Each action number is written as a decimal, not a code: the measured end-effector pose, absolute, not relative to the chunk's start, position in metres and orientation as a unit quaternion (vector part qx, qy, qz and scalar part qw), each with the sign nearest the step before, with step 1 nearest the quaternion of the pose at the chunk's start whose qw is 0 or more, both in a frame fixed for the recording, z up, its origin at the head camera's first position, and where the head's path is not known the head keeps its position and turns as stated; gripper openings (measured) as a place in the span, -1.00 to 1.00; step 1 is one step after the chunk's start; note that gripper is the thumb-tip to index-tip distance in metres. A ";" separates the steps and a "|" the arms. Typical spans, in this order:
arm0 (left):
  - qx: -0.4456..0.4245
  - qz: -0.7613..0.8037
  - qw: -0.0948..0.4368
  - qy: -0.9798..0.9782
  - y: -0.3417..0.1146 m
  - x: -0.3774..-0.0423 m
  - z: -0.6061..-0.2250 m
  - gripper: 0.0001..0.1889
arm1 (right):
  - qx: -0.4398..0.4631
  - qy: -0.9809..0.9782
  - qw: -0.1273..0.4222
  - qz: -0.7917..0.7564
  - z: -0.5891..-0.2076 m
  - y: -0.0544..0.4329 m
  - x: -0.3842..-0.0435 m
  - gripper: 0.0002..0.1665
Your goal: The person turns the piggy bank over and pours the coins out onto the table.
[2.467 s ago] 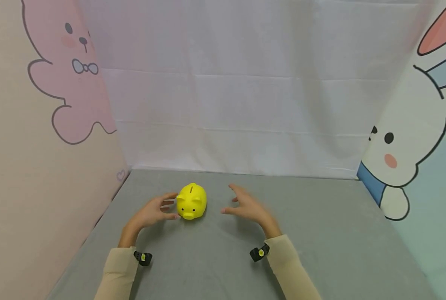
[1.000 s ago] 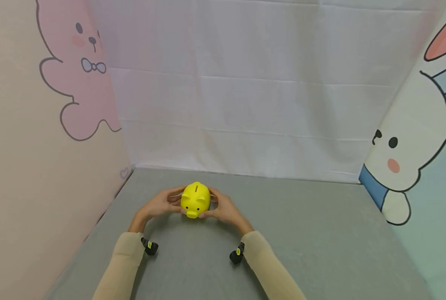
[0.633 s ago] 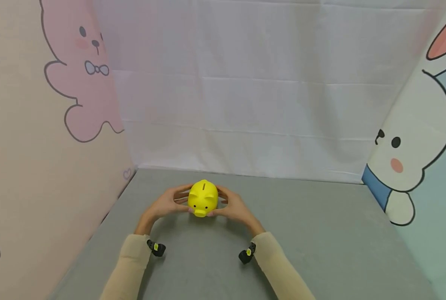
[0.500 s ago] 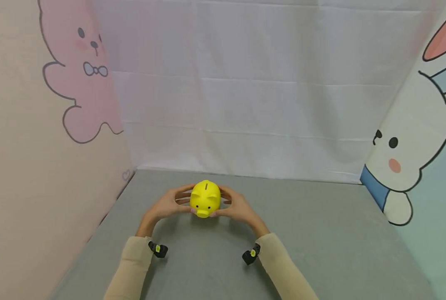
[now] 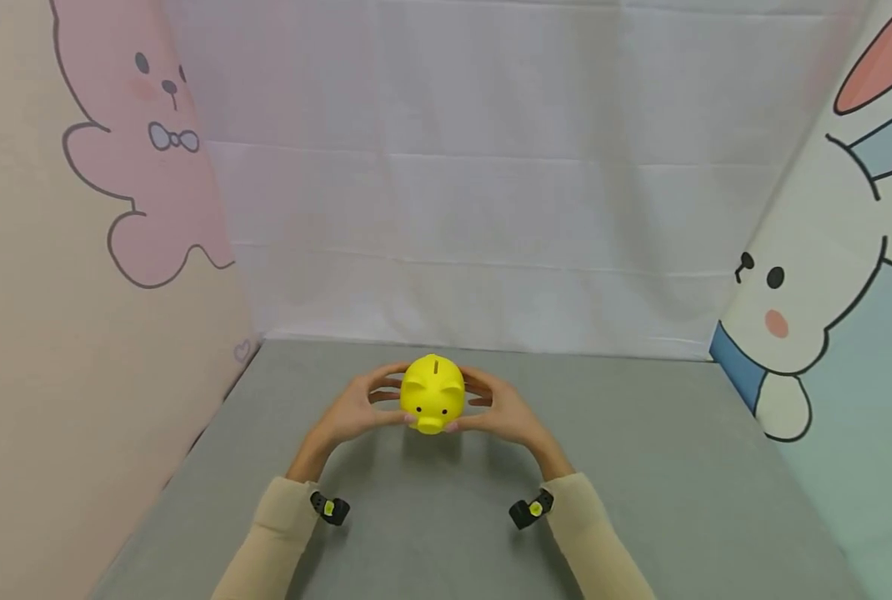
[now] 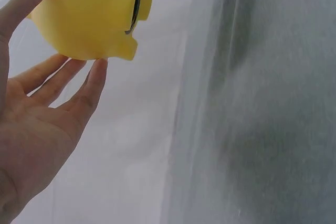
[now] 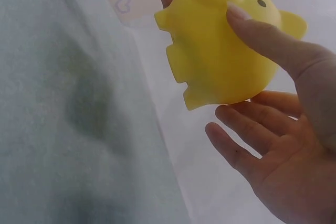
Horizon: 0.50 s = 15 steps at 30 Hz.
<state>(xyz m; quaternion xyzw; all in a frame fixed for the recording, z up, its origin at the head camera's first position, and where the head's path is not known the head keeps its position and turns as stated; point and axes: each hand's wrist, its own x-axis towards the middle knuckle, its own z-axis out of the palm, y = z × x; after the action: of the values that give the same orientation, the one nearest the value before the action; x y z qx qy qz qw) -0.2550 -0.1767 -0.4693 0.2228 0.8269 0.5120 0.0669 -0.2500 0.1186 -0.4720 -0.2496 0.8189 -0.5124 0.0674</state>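
A yellow piggy bank (image 5: 433,392) with a dark coin slot on top faces me in the head view, held between both hands above the table. My left hand (image 5: 359,408) grips its left side, thumb near the snout and fingers behind. On the other side my right hand (image 5: 512,412) grips it the same way. The left wrist view shows the underside of the piggy bank (image 6: 94,14), with short feet and a dark round plug. In the right wrist view the thumb presses the piggy bank (image 7: 220,51) beside its snout, its feet clear of the cloth.
A grey cloth-covered table (image 5: 641,467) lies below, with shadows of the hands on it. White fabric (image 5: 476,183) hangs behind. Printed panels stand at the sides, one with a pink bear (image 5: 153,167), the other with a white rabbit (image 5: 799,292).
Both hands came in to the piggy bank, the right one from farther away, and gripped it. They have since lifted it off the table and carried it to the right.
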 end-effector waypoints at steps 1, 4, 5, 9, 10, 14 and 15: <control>0.225 0.513 0.065 0.826 -0.174 -0.255 -0.470 -0.08 | -0.249 0.816 0.069 -0.517 -0.471 0.122 -0.249 0.09; 0.228 0.517 0.064 0.823 -0.166 -0.254 -0.470 -0.09 | -0.256 0.810 0.072 -0.523 -0.469 0.130 -0.248 0.08; 0.229 0.518 0.064 0.821 -0.163 -0.253 -0.470 -0.10 | -0.257 0.809 0.073 -0.523 -0.469 0.133 -0.247 0.08; 0.237 0.529 0.063 0.813 -0.153 -0.251 -0.472 -0.11 | -0.260 0.810 0.074 -0.521 -0.465 0.142 -0.244 0.07; 0.238 0.535 0.066 0.808 -0.150 -0.250 -0.472 -0.11 | -0.261 0.810 0.073 -0.520 -0.465 0.145 -0.243 0.07; 0.245 0.556 0.078 0.791 -0.137 -0.248 -0.473 -0.10 | -0.261 0.813 0.070 -0.515 -0.460 0.157 -0.238 0.07; 0.245 0.558 0.080 0.788 -0.134 -0.248 -0.472 -0.09 | -0.262 0.815 0.067 -0.513 -0.459 0.161 -0.237 0.07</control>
<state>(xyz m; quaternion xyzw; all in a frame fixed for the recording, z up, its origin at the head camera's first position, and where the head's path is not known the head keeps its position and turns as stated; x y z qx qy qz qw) -0.2477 -0.1342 -0.4724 0.2449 0.7885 0.5585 0.0801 -0.2366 0.1608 -0.4592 -0.2616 0.8148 -0.5129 0.0672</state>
